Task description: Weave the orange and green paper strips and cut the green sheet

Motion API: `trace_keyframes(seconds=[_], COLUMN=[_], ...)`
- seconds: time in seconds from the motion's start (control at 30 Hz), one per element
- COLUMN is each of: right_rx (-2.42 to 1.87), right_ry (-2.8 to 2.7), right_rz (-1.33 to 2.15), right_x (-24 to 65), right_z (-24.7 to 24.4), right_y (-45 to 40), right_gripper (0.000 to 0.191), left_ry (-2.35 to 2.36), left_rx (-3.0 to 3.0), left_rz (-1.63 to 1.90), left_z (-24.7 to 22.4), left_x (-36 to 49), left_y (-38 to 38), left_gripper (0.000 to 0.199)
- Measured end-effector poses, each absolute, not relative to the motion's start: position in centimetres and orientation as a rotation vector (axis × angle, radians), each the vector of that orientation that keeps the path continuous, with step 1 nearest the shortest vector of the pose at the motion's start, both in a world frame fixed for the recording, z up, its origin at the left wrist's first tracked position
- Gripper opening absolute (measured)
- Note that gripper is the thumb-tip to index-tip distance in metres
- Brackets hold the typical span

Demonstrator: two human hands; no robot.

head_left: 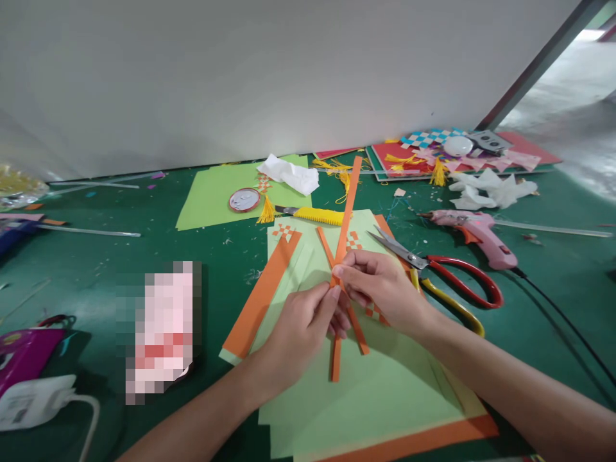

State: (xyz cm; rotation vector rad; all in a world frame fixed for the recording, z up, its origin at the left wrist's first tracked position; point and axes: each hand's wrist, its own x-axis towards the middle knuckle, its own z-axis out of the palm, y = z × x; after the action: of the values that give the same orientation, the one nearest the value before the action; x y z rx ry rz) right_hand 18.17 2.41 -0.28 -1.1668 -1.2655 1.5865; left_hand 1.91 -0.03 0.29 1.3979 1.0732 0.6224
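Note:
Two narrow orange paper strips cross each other above a stack of light green paper sheets [337,404]. The longer orange paper strip [353,192] runs upright between my fingers, its lower end near the stack's middle. Behind it slants the other strip [359,333]. My left hand [305,321] pinches the strips at the crossing from the left. My right hand [380,282] pinches the longer strip just above, thumb against finger. Fingers hide the crossing itself. Small orange-and-white woven pieces [355,241] lie on the green paper, beside a wide orange sheet [262,295].
Red-and-yellow-handled scissors [428,262] and a pink glue gun [474,232] with a black cord lie right. A yellow utility knife [320,215], round tin [244,199] and crumpled tissue [291,174] lie ahead. A white charger [36,403] is at left; a wall rises behind.

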Motion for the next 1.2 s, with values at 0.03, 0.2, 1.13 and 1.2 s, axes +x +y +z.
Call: trace_keyframes(seconds=[0.03, 0.2, 1.13, 1.2], right_rx=[-1.169, -1.183, -1.108, -1.12], right_ry=[-1.252, -1.213, -1.177, -1.158], right_rz=[1.583, 1.562, 1.68, 1.677], right_x=[18.1, 17.71, 17.66, 17.59], right_z=[-0.24, -0.18, -0.42, -0.47], right_y=[2.35, 2.04, 2.14, 2.09], right_gripper=[0.033, 0.034, 0.031, 0.031], left_ry=[1.073, 1.057, 1.088, 1.081], left_rx=[1.393, 1.369, 1.411, 1.396], left_rz=[0.621, 0.621, 0.591, 0.589], left_z=[0.31, 0.37, 0.48, 0.44], left_x=[1.93, 2.03, 2.05, 2.04], left_y=[-0.06, -0.06, 0.0, 0.0], left_gripper=[0.039, 0.038, 0.037, 0.036])
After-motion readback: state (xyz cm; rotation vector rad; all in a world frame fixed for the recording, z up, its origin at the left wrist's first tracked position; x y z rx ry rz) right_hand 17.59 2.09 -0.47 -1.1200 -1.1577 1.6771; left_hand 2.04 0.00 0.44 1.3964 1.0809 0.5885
